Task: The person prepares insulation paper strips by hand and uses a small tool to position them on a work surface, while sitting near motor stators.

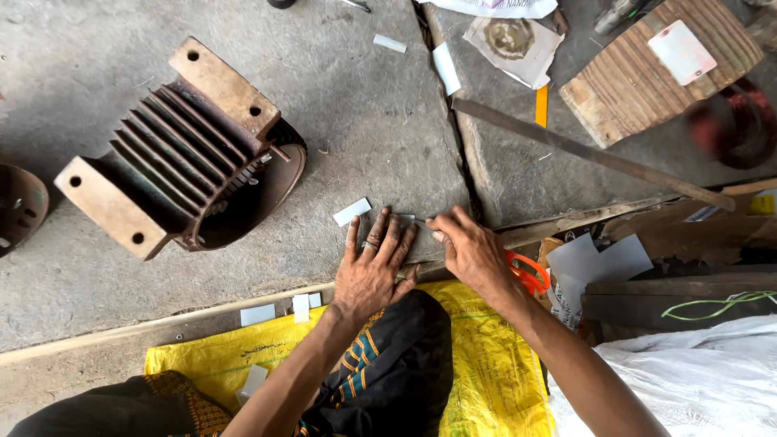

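Small white strip point(407, 218) crosswise under left hand point(371, 271) fingers point(380, 231).

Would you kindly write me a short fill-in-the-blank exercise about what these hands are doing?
1. The left hand lies flat, wearing a ____ on one finger.
2. The right hand rests beside scissors with ____ handles.
3. The finned motor housing lies on the ____ floor.
4. The person sits on a ____ sack.

Missing words: ring; orange; concrete; yellow

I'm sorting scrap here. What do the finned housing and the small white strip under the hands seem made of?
The finned housing looks like cast metal, dull and rust-brown, with thick ribs and bolt-holed feet. The white strip, pressed flat by the left hand and right hand, looks like thin matte paper or plastic sheet; which is unclear.
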